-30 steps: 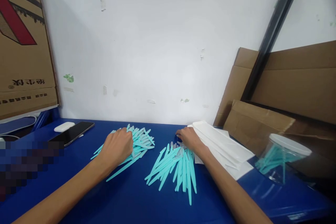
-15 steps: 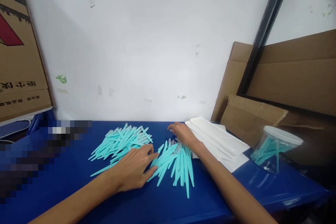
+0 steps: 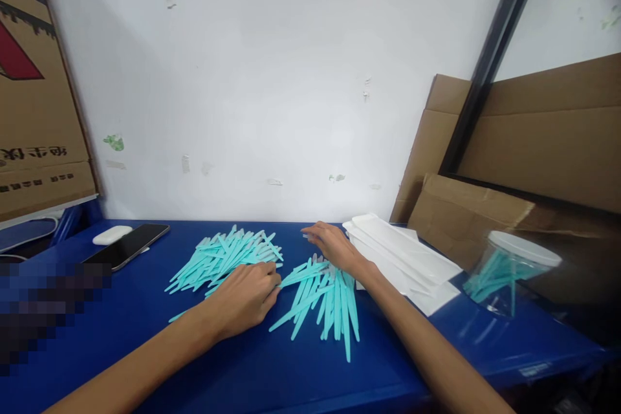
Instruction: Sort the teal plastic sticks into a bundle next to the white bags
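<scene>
Many thin turquoise sticks with greyish translucent tips lie on a blue table (image 3: 233, 375) in two piles. My left hand (image 3: 255, 291) is between the left pile (image 3: 223, 259) and the right pile, fingers curled together at the end of a turquoise stick that reaches toward the right pile. Over the far end of the right pile (image 3: 334, 304), my right hand (image 3: 332, 246) hovers palm down with its fingers stretched to the left. Its fingertips have nothing visible in them.
White paper sheets (image 3: 402, 259) lie right of my right hand. A clear jar (image 3: 509, 275) with a white lid holds turquoise sticks. Cardboard (image 3: 485, 207) leans at the right. A phone (image 3: 129, 246) and a white case (image 3: 112, 235) are at the left, near a cardboard box (image 3: 43, 103).
My left hand has moved slightly left and its fingers have closed. My right hand has shifted a little left. Some sticks at the right pile's left side lie differently.
</scene>
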`<action>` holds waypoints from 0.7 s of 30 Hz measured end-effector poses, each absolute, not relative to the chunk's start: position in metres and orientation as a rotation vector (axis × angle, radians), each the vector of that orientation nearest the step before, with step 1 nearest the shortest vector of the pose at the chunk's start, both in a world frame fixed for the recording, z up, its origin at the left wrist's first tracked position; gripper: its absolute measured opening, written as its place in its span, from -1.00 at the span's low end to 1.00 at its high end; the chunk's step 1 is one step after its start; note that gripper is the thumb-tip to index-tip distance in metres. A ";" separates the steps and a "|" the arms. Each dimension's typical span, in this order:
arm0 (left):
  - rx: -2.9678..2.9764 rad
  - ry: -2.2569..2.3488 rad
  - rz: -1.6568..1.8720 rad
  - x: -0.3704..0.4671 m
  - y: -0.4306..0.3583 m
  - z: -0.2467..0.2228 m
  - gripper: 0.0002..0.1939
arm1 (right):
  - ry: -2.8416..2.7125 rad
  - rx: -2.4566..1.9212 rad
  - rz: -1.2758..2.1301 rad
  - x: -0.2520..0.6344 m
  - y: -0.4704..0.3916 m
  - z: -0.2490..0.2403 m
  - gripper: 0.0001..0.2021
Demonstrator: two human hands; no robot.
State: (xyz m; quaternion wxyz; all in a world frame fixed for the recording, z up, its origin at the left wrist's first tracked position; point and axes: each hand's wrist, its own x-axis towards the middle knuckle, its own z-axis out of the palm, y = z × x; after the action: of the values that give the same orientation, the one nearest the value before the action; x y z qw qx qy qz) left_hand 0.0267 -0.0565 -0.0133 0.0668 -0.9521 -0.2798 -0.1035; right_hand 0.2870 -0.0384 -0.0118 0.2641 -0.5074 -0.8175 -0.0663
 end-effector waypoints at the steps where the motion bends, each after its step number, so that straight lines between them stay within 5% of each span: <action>1: -2.866 -0.844 -0.315 0.027 -0.056 -0.014 -0.68 | -2.201 -1.369 -0.172 0.287 -0.038 -0.011 -0.70; 21: -2.608 -1.362 -0.559 0.012 -0.031 0.000 -0.75 | -1.919 -1.305 0.074 0.292 -0.043 0.005 -0.81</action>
State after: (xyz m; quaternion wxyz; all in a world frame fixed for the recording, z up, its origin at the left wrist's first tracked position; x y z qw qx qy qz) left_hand 0.0123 -0.0307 0.0001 0.0734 -0.8684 -0.4537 -0.1863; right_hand 0.2917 -0.0431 0.0046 0.3984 -0.5156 -0.7580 0.0293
